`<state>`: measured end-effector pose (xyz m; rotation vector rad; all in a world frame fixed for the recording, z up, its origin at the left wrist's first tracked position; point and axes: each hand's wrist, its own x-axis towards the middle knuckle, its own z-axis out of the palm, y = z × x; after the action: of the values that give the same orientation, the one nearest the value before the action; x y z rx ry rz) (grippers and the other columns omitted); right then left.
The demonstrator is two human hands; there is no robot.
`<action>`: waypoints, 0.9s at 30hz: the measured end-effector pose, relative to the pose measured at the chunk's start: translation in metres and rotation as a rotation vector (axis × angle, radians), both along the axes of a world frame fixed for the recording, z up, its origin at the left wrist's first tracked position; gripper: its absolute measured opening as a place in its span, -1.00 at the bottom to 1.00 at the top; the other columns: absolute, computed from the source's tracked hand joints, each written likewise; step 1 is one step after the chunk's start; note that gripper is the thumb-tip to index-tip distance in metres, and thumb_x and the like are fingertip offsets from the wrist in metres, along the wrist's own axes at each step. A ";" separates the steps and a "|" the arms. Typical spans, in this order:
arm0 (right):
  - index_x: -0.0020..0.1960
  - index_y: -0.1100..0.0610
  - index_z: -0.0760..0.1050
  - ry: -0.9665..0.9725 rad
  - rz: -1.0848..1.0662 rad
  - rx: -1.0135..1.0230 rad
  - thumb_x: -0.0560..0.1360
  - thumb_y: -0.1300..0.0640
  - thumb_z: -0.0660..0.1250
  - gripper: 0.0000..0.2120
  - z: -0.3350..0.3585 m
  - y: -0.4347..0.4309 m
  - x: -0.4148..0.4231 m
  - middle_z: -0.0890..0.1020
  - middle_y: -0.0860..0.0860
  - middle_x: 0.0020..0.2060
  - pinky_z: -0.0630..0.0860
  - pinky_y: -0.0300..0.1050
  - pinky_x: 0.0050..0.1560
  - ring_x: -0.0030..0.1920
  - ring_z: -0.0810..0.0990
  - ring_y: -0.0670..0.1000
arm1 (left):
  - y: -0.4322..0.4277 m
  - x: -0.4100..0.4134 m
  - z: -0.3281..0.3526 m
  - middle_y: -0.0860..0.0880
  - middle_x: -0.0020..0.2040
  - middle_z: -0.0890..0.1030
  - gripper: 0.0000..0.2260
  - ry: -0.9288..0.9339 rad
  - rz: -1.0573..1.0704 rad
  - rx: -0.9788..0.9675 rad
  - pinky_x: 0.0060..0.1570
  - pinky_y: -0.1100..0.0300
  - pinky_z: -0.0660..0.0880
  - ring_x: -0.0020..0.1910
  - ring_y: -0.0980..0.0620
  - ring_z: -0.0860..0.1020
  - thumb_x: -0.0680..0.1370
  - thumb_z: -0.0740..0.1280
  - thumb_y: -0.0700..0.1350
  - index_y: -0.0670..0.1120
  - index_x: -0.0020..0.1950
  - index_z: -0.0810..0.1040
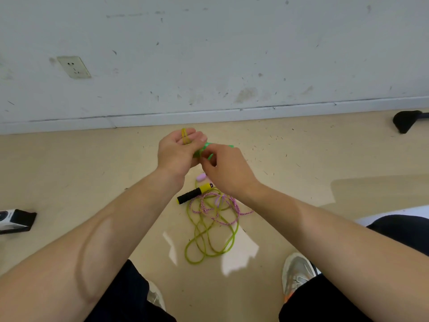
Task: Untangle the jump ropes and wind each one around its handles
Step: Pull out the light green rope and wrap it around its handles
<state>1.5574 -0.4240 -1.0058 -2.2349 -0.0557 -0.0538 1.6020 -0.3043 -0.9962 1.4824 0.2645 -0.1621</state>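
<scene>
— As we look down at the floor [92, 170], what lies furthest left?
— A black and white box [16, 220], well apart from the ropes, with a socket [74, 67] on the wall above it.
— And our left hand [178, 152]?
— It is raised over the floor with its fingers curled. Yellow loops [185, 137] pass round the fingers, and it grips a bright green handle [204, 149] lower down.
— Does our right hand [226, 168] meet it?
— Yes, the two touch. Our right thumb and fingertips pinch the same green piece. We cannot tell whether that is one handle or two.
— What lies below them?
— A small pink handle [201, 177] is on the floor, and just beside it a black handle [193, 193] with a yellow end. Next to that, a pink braided rope [218, 210] lies tangled over a yellow-green rope [209, 238], whose loops run toward our feet.
— And further right?
— Our grey shoe [298, 273] is near the loops, and far off by the wall is a black object [406, 120] we cannot make out.
</scene>
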 end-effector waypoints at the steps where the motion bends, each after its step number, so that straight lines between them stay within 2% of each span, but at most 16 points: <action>1: -0.11 0.05 0.54 -0.020 0.012 -0.038 0.58 0.11 0.20 -0.84 -0.001 0.001 0.000 0.57 -0.03 -0.41 0.53 -0.02 -0.30 -0.23 0.69 0.08 | -0.001 -0.001 0.000 -0.03 0.07 0.69 -0.71 0.010 0.002 -0.007 -0.07 0.03 0.66 -0.04 -0.02 0.68 0.48 0.50 -0.28 -0.15 0.18 0.56; 3: -0.12 0.04 0.53 -0.052 0.002 -0.130 0.58 0.11 0.19 -0.83 -0.003 0.004 -0.001 0.60 -0.03 -0.38 0.53 0.00 -0.31 -0.27 0.65 0.10 | -0.001 -0.001 0.000 -0.04 0.09 0.69 -0.64 0.025 0.005 -0.015 -0.13 0.08 0.66 -0.06 -0.03 0.68 0.45 0.51 -0.32 -0.18 0.21 0.55; 5: -0.15 0.10 0.54 -0.043 -0.054 -0.084 0.58 0.12 0.20 -0.80 -0.002 0.006 -0.005 0.66 0.03 -0.35 0.55 0.01 -0.34 -0.34 0.63 0.11 | 0.000 -0.001 0.000 -0.05 0.10 0.69 -0.64 0.036 0.018 -0.022 -0.18 0.12 0.64 -0.05 -0.03 0.69 0.45 0.50 -0.35 -0.19 0.21 0.56; 7: -0.15 0.21 0.56 0.104 -0.136 0.180 0.62 0.09 0.20 -0.72 0.001 0.010 -0.011 0.69 0.08 -0.34 0.59 -0.07 -0.37 -0.43 0.63 0.05 | 0.001 0.002 0.001 -0.05 0.10 0.69 -0.68 0.031 0.045 -0.029 -0.13 0.09 0.65 0.01 -0.04 0.69 0.47 0.48 -0.36 -0.17 0.18 0.56; 9: -0.05 0.27 0.58 0.388 -0.150 0.493 0.67 0.04 0.13 -0.63 0.001 0.012 -0.015 0.70 0.09 -0.34 0.56 -0.18 -0.38 -0.49 0.56 0.02 | 0.003 0.006 0.005 -0.05 0.10 0.68 -0.70 0.022 0.079 -0.070 -0.09 0.08 0.66 0.06 -0.04 0.68 0.49 0.46 -0.35 -0.16 0.18 0.56; 11: 0.00 0.22 0.61 0.524 -0.067 0.607 0.69 0.00 0.09 -0.59 -0.009 0.010 -0.015 0.66 0.01 -0.39 0.49 -0.19 -0.29 -0.41 0.49 0.02 | 0.007 0.010 0.012 -0.06 0.13 0.67 -0.68 0.022 0.093 -0.147 -0.07 0.08 0.66 0.06 -0.01 0.68 0.50 0.45 -0.35 -0.19 0.24 0.53; 14: -0.13 0.08 0.66 0.484 0.052 0.612 0.68 0.01 0.18 -0.64 -0.024 -0.002 -0.007 0.57 -0.06 -0.36 0.35 -0.17 -0.20 -0.31 0.39 -0.02 | 0.015 0.013 0.021 -0.07 0.15 0.66 -0.66 0.052 0.054 -0.241 -0.12 0.10 0.66 -0.01 0.04 0.69 0.52 0.42 -0.34 -0.22 0.28 0.49; 16: -0.13 0.08 0.66 0.415 0.068 0.601 0.65 0.07 0.25 -0.73 -0.024 -0.013 0.000 0.59 -0.03 -0.28 0.39 -0.20 -0.17 -0.29 0.42 -0.05 | 0.019 0.014 0.025 -0.07 0.17 0.66 -0.67 0.075 0.022 -0.272 -0.15 0.13 0.66 -0.03 0.03 0.70 0.53 0.41 -0.34 -0.23 0.29 0.49; 19: -0.07 0.15 0.63 0.334 0.065 0.584 0.62 0.19 0.31 -0.85 -0.019 -0.032 0.009 0.62 -0.08 -0.30 0.47 -0.33 -0.21 -0.29 0.52 -0.14 | 0.022 0.013 0.028 -0.04 0.18 0.67 -0.67 0.107 -0.029 -0.283 -0.13 0.09 0.66 0.00 -0.02 0.70 0.54 0.40 -0.31 -0.20 0.30 0.50; 21: 0.01 0.22 0.64 0.281 0.087 0.515 0.59 0.21 0.36 -0.89 -0.017 -0.042 0.015 0.64 0.02 -0.20 0.46 -0.29 -0.12 -0.23 0.54 -0.13 | 0.023 0.011 0.028 0.01 0.16 0.69 -0.70 0.115 -0.087 -0.252 -0.11 0.07 0.66 0.00 -0.02 0.71 0.55 0.39 -0.29 -0.17 0.29 0.51; 23: 0.03 0.28 0.63 0.244 0.115 0.398 0.56 0.21 0.40 -0.87 -0.013 -0.050 0.020 0.61 0.04 -0.21 0.42 -0.23 -0.09 -0.21 0.50 -0.11 | 0.023 0.008 0.028 0.03 0.14 0.69 -0.72 0.108 -0.156 -0.220 -0.12 0.08 0.66 -0.01 -0.03 0.71 0.56 0.38 -0.29 -0.16 0.27 0.52; 25: -0.09 0.23 0.62 0.234 0.143 0.283 0.54 0.28 0.39 -0.95 -0.005 -0.055 0.024 0.54 -0.02 -0.31 0.39 -0.26 -0.20 -0.31 0.43 -0.15 | 0.024 0.006 0.030 0.01 0.13 0.70 -0.72 0.085 -0.244 -0.172 -0.11 0.07 0.66 0.00 -0.06 0.70 0.56 0.38 -0.30 -0.17 0.26 0.54; 27: -0.22 0.09 0.57 0.243 0.183 0.157 0.53 0.25 0.37 -0.83 0.002 -0.058 0.027 0.47 -0.05 -0.35 0.34 -0.20 -0.24 -0.36 0.36 -0.14 | 0.024 0.005 0.032 0.00 0.12 0.70 -0.74 0.059 -0.326 -0.116 -0.12 0.07 0.65 0.00 -0.07 0.70 0.55 0.37 -0.33 -0.16 0.22 0.55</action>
<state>1.5845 -0.4824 -1.0037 -2.0548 -0.1188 0.3030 1.6067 -0.2802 -0.9638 1.3990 0.0578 -0.4760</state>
